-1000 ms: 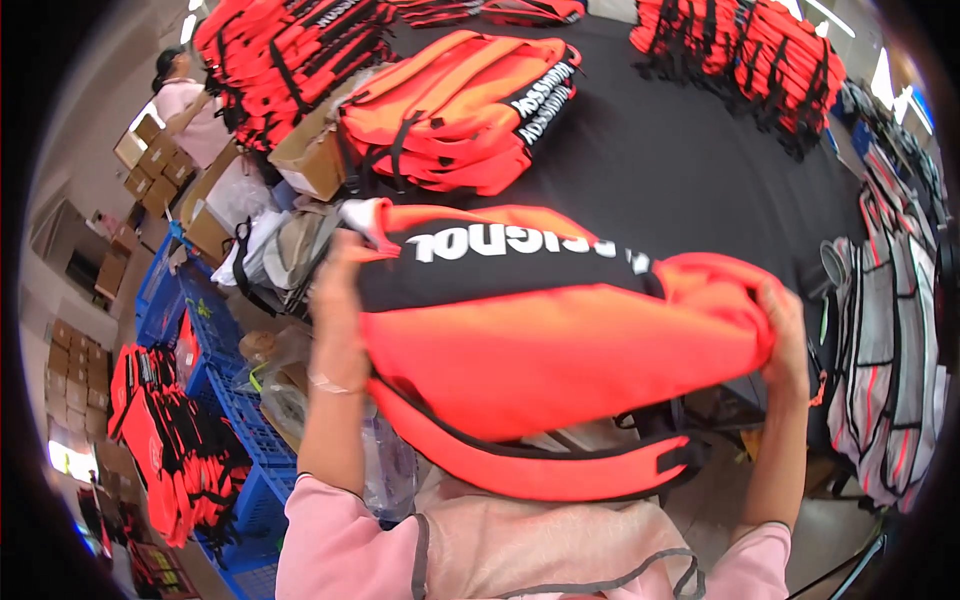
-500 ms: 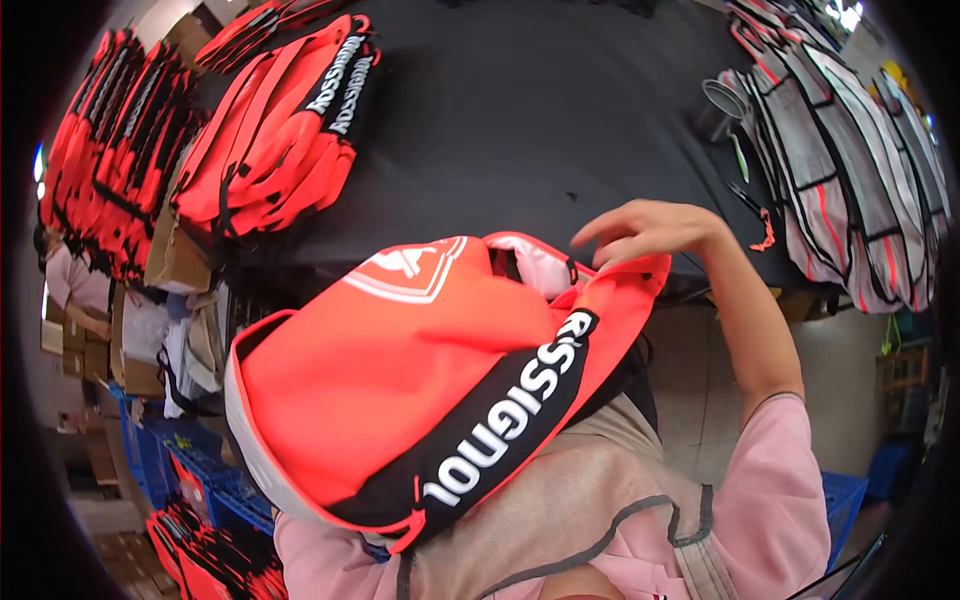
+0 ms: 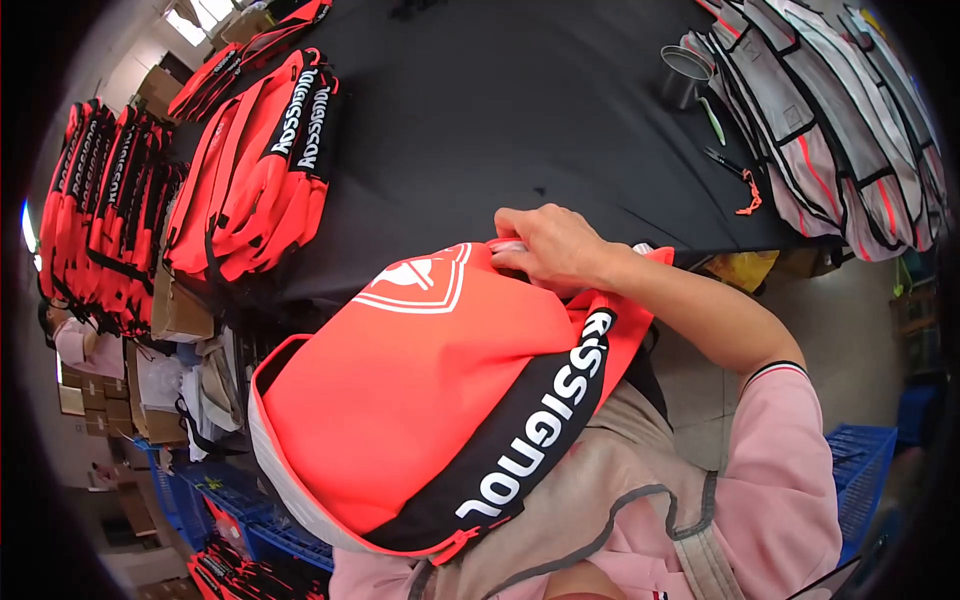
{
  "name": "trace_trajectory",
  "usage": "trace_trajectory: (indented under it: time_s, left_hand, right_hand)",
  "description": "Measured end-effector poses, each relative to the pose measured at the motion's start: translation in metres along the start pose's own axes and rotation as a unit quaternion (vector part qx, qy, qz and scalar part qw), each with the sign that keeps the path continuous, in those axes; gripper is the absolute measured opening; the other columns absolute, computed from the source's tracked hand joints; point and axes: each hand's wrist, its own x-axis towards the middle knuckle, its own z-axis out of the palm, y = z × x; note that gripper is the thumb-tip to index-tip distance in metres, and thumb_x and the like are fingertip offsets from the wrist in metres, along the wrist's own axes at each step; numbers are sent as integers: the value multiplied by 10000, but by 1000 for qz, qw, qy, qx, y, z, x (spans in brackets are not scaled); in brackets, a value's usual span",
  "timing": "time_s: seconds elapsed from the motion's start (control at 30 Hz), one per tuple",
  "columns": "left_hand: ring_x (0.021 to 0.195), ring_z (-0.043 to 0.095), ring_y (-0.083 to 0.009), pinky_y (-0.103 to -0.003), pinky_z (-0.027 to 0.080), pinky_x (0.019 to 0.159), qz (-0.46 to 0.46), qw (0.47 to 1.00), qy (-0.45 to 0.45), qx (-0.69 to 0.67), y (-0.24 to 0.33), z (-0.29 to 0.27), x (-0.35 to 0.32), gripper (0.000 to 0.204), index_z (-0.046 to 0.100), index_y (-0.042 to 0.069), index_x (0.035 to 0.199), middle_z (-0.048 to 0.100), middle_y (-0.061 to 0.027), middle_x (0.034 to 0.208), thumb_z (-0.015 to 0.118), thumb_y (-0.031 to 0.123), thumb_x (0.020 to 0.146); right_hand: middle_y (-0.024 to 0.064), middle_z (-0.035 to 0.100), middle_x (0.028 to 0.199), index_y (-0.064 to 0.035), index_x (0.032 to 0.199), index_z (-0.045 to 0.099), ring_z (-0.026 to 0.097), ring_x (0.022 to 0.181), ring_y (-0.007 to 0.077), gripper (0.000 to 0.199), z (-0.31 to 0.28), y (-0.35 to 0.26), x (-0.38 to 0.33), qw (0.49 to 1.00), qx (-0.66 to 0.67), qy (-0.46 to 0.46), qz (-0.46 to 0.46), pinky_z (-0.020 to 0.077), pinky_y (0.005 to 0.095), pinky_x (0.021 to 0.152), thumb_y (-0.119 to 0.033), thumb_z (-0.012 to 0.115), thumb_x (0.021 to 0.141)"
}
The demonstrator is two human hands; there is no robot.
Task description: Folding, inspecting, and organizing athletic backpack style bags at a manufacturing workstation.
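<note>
A red bag (image 3: 400, 360) with a black lettered band and a white shield print lies tilted across my lap, against the table edge. Grey-white lining shows along its open left rim. At the bag's far upper edge, my right hand (image 3: 555, 245) curls its fingers over the rim and grips it, with the forearm crossing the bag's right end. My left hand is out of sight; the bag covers the left forearm.
Red bags (image 3: 250, 170) are stacked on the black table (image 3: 450, 120), with more (image 3: 105, 210) beyond. At right lie grey mesh pieces (image 3: 820, 130), a metal cup (image 3: 687, 78), a green-handled tool (image 3: 713, 122) and thread snips (image 3: 725, 160). Blue crates (image 3: 860, 470) stand on both sides; another person (image 3: 90, 345) is at far left.
My right hand has moved left from the bag's right corner onto its upper rim, and its fingers have closed there. The white inner part at the opening is now mostly covered.
</note>
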Motion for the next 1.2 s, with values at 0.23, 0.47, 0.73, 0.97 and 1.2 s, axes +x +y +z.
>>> trace_trajectory:
  time_s: [0.23, 0.47, 0.73, 0.97, 1.2]
  left_hand:
    - [1271, 526, -261, -399, 403, 1055, -40, 998, 47, 14, -3, -41, 28, 491, 487, 7, 1368, 535, -136, 1394, 573, 220, 935]
    - [1267, 535, -258, -392, 408, 1046, -90, 991, 94, 12, -3, -83, 46, 462, 513, -4, 1346, 542, -136, 1392, 575, 186, 930]
    - [892, 710, -310, -393, 553, 772, 2, 981, -126, -146, -34, -105, -6, 282, 697, 7, 1059, 718, -162, 1008, 636, 80, 794]
    - [941, 703, -296, -370, 551, 838, -186, 929, -154, -282, 6, -21, -122, 259, 692, -1, 1065, 713, -165, 1034, 620, 102, 838]
    - [1079, 635, -321, -389, 491, 956, -212, 938, -96, -258, 3, -1, -115, 253, 681, -5, 1052, 667, -176, 1134, 574, 148, 881]
  right_hand:
    - [153, 680, 759, -59, 972, 597, 669, 766, 358, 219, -12, -15, -7, 989, -59, 127, -48, 502, 450, 684, -251, 649, 879]
    - [170, 652, 753, -33, 917, 581, 656, 715, 366, 195, -28, -33, -11, 992, -10, 116, -51, 499, 405, 624, -192, 682, 867]
    - [16, 584, 695, -1, 835, 594, 538, 673, 60, 149, -107, -2, -5, 982, 49, 123, -135, 453, 250, 603, -97, 706, 853]
    - [60, 596, 623, 8, 733, 599, 546, 612, 98, 260, -86, 102, -5, 989, 69, 127, -12, 457, 293, 589, -188, 746, 817]
    - [40, 651, 749, -23, 891, 690, 590, 721, 111, 342, -102, 89, 3, 995, 53, 50, 74, 460, 297, 622, -359, 728, 837]
